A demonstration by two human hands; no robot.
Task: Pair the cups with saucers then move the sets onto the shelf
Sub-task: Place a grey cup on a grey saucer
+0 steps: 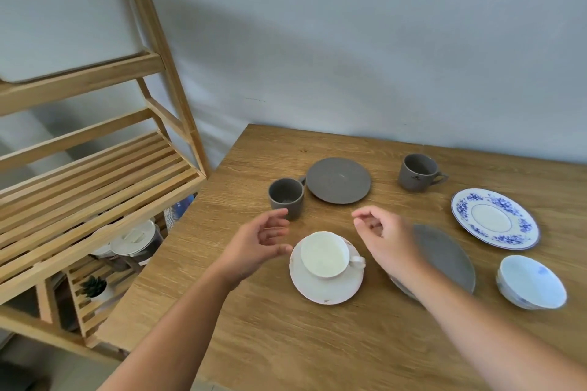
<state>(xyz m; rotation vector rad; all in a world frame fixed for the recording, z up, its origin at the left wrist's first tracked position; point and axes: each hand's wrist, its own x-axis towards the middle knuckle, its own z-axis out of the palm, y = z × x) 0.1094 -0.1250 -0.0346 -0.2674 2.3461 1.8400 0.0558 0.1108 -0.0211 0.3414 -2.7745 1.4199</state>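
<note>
A white cup (324, 254) stands on a white saucer (327, 290) near the middle of the wooden table (286, 343). My left hand (257, 247) hovers open just left of this set, and my right hand (386, 240) hovers open just to its right; neither touches it. A dark grey cup (286, 197) sits beyond my left hand, beside a dark grey saucer (338, 179). Another grey cup (417, 171) stands at the back right. A second grey saucer (451, 257) lies partly under my right forearm. A blue-patterned saucer (495, 219) and a blue-white cup (532, 282) lie at the right.
A wooden slatted shelf unit (95, 174) stands left of the table. A grey storage box (63, 19) fills its top level. Jars with white lids (133, 241) and a small potted plant (93, 287) occupy lower levels. A plain wall runs behind the table.
</note>
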